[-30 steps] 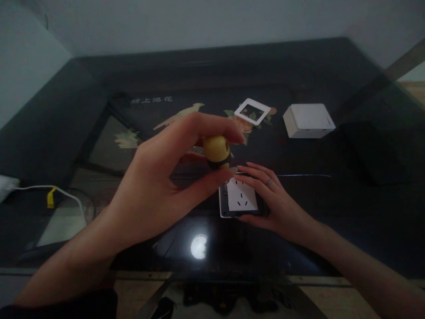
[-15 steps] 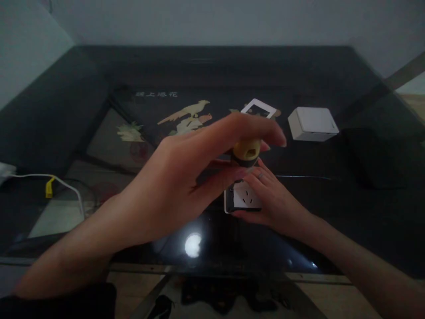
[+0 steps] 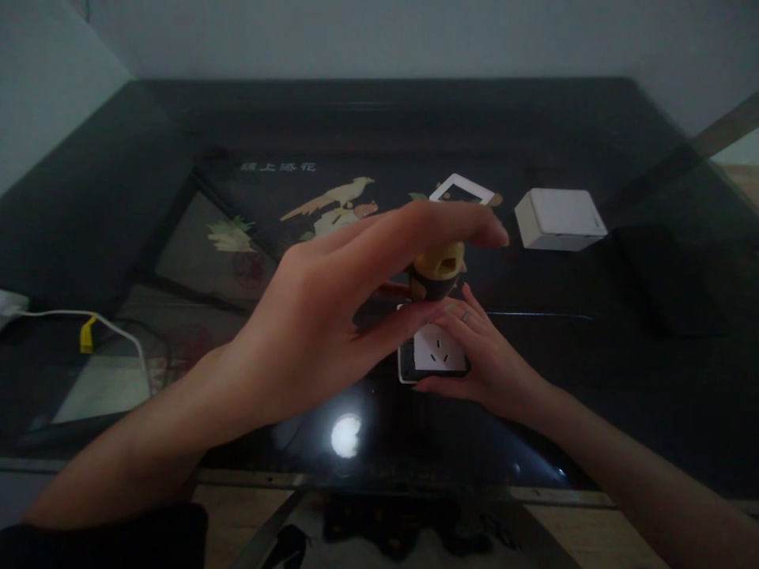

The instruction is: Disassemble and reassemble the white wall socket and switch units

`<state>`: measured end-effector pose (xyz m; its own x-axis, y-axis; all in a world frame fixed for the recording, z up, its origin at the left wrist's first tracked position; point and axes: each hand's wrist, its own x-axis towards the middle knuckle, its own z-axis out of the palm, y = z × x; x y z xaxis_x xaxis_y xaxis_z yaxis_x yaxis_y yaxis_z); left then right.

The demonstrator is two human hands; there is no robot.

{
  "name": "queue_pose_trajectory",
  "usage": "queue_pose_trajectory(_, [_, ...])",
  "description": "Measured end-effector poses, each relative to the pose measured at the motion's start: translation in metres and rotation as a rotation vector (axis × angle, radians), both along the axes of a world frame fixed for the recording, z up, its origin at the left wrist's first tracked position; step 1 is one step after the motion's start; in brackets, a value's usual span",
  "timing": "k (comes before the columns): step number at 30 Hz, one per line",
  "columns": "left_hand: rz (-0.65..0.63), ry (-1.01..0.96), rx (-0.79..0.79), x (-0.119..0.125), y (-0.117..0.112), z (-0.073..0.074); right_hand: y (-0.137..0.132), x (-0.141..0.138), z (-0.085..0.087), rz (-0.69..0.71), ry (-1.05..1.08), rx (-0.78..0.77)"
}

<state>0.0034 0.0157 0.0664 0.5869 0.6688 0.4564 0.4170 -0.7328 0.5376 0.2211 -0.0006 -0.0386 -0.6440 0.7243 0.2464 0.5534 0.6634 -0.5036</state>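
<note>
My left hand is closed round the yellow and black handle of a screwdriver, held nearly upright. Its shaft and tip are hidden below the handle and my fingers. Under it lies a wall socket with a white face and a dark surround, its front side towards me. My right hand grips the socket from the right, thumb at its near edge and fingers across its far part. A ring shows on one right finger. A white square cover frame lies behind the hands, partly covered by my left index finger.
A white box stands at the right on the glossy black table. Farther right lies a dark flat object. A white cable with a yellow tag runs along the left side.
The screwdriver handle has turned slightly and tilts a little differently in my left hand, whose fingers have shifted slightly. My right hand still holds the socket in nearly the same place.
</note>
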Motion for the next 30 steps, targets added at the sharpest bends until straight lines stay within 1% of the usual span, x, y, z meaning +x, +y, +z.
queue_pose_trajectory(3, [0.067, -0.024, 0.042, 0.001, -0.004, -0.001, -0.001, 0.0, -0.001, -0.003, 0.0, 0.003])
queue_pose_trajectory(5, [0.124, -0.014, 0.055, 0.002, -0.007, -0.002, -0.001, -0.001, -0.001, -0.012, 0.002, 0.004])
queue_pose_trajectory(6, [0.131, -0.001, 0.06, 0.003, -0.009, -0.002, -0.002, -0.001, -0.001, -0.015, 0.006, 0.008])
queue_pose_trajectory(15, [0.113, 0.058, 0.139, 0.001, -0.009, -0.003, -0.001, -0.002, -0.001, -0.012, 0.006, 0.058])
queue_pose_trajectory(22, [0.154, 0.063, 0.106, 0.003, -0.011, -0.002, -0.002, -0.002, 0.0, -0.009, -0.001, 0.074])
queue_pose_trajectory(27, [0.121, 0.05, 0.153, 0.002, -0.009, -0.003, -0.001, -0.002, 0.0, -0.009, -0.009, 0.058])
queue_pose_trajectory(30, [0.129, 0.051, 0.123, 0.002, -0.01, -0.003, -0.001, -0.002, 0.001, -0.011, 0.009, 0.045])
